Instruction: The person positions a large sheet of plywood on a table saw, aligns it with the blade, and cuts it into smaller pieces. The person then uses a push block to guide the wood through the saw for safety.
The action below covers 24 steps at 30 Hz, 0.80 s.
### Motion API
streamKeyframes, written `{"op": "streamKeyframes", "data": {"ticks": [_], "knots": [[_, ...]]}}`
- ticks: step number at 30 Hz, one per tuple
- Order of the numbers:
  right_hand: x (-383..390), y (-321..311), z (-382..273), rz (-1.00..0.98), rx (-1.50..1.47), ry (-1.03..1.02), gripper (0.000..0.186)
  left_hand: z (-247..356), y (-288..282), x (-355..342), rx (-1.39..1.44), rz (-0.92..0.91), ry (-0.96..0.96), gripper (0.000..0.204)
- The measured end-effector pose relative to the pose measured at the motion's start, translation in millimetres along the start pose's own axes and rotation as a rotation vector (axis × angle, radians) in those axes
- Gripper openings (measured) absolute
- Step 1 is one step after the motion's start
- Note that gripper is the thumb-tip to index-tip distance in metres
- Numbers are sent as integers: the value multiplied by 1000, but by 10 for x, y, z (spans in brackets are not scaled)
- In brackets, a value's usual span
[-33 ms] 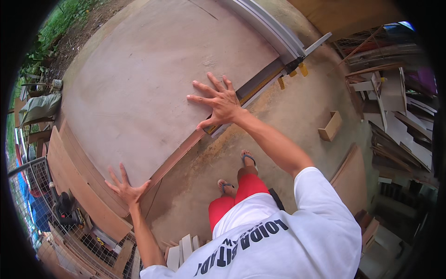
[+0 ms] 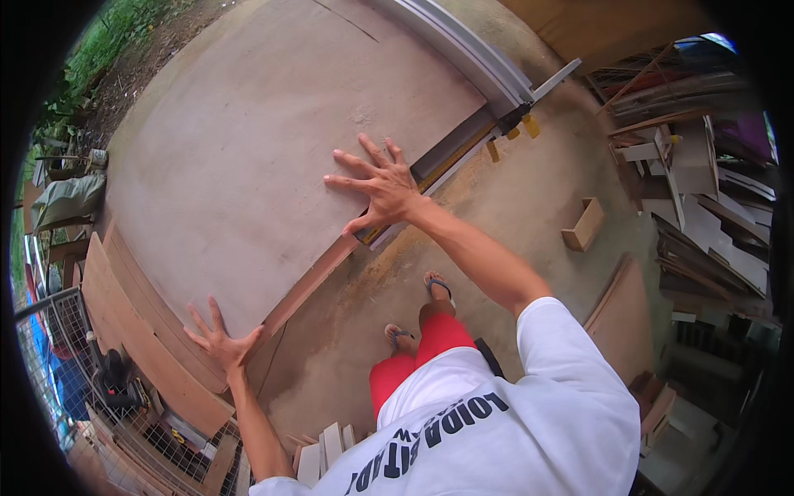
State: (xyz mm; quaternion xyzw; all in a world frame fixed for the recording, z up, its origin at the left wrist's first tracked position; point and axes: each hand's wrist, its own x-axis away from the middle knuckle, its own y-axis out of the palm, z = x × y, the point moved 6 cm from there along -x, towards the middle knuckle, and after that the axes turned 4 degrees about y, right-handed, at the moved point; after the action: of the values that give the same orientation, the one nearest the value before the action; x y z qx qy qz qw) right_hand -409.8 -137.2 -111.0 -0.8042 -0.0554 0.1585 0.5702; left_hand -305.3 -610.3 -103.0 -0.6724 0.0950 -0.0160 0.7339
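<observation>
A large, pale, dusty flat panel [image 2: 240, 174] spreads out in front of me, probably a wood sheet. My left hand [image 2: 222, 341] rests at its near left corner, fingers spread and holding nothing. On the panel's near edge, further right, lies my right hand [image 2: 382, 192], also flat with fingers wide apart. Beside that hand runs a dark metal table edge with a front rail [image 2: 463, 147]. A long grey metal fence [image 2: 467, 50] lies along the panel's right side, with a lever and yellow parts at its near end.
Long wooden boards [image 2: 149, 331] lie at the left, beside a wire mesh panel [image 2: 70, 331]. A small open wooden box [image 2: 584, 225] sits on the sawdust-strewn floor at the right. Stacked offcuts [image 2: 711, 207] fill the far right. Short wood pieces [image 2: 331, 446] stand near my left arm.
The whole view has shifted slightly to the left. Both hands keep their places on the panel.
</observation>
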Motion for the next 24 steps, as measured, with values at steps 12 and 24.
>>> {"op": "streamKeyframes", "data": {"ticks": [12, 24], "knots": [[-214, 40, 53, -25, -9, -48, 105, -13, 122, -193, -19, 91, 20, 132], [-429, 113, 94, -17, 11, -46, 111, -144, 184, -352, -1, 90, 10, 133]]}}
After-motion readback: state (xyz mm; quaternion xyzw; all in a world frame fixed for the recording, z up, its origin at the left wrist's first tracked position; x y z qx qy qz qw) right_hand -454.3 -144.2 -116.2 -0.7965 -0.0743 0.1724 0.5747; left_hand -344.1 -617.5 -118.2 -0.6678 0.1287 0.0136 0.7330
